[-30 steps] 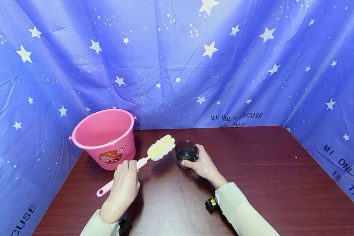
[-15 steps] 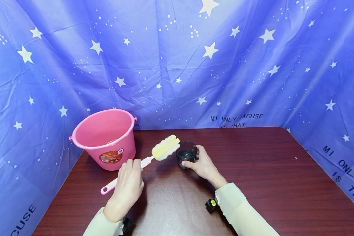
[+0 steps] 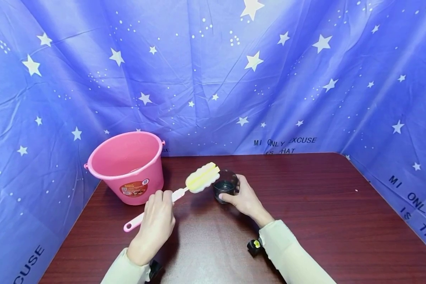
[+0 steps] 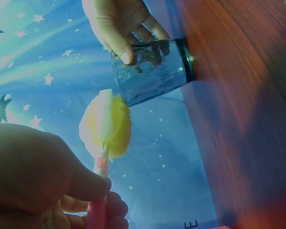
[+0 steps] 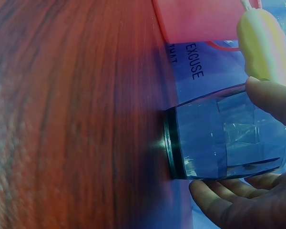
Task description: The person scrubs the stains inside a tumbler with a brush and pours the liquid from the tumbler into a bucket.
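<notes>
Well, at a reddish table (image 3: 319, 209) before starry drapes (image 3: 206, 67), left hand (image 3: 155, 221) grips brush (image 3: 202, 178), right hand (image 3: 246, 197) cup (image 3: 224, 187).

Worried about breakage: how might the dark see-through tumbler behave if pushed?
The tumbler seems stiff, its wall undented where the right hand grips it. The glossy surface may be slippery. It narrows toward its base, so a push near the rim could tip it.

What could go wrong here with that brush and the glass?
The sponge on the brush is very close to the glass, so it might knock it, even with the right hand holding it. The sponge also looks bulky beside the glass, so it could perhaps stick if pushed inside.
</notes>
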A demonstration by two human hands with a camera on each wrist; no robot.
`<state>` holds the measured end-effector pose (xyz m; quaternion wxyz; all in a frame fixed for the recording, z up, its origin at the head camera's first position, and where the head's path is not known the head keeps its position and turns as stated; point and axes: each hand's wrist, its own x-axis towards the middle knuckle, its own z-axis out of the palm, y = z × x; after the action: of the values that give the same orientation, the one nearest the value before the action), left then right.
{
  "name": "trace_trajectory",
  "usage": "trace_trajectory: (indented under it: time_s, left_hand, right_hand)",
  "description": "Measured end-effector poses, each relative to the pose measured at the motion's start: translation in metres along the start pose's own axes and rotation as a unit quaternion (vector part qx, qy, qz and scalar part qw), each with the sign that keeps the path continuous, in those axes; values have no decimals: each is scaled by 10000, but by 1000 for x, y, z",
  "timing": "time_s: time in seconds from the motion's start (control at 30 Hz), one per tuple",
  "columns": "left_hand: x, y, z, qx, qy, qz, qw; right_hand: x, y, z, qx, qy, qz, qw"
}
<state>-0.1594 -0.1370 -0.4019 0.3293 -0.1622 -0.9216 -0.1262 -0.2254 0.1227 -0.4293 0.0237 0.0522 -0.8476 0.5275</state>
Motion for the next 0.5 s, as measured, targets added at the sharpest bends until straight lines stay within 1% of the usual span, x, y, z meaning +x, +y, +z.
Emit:
trace_trajectory:
  time_s: [0.5]
  left_hand:
    - [6,3,1,-35,-11,68,10000]
  right_hand:
    - [1,2,1,87,-8,-22,10000]
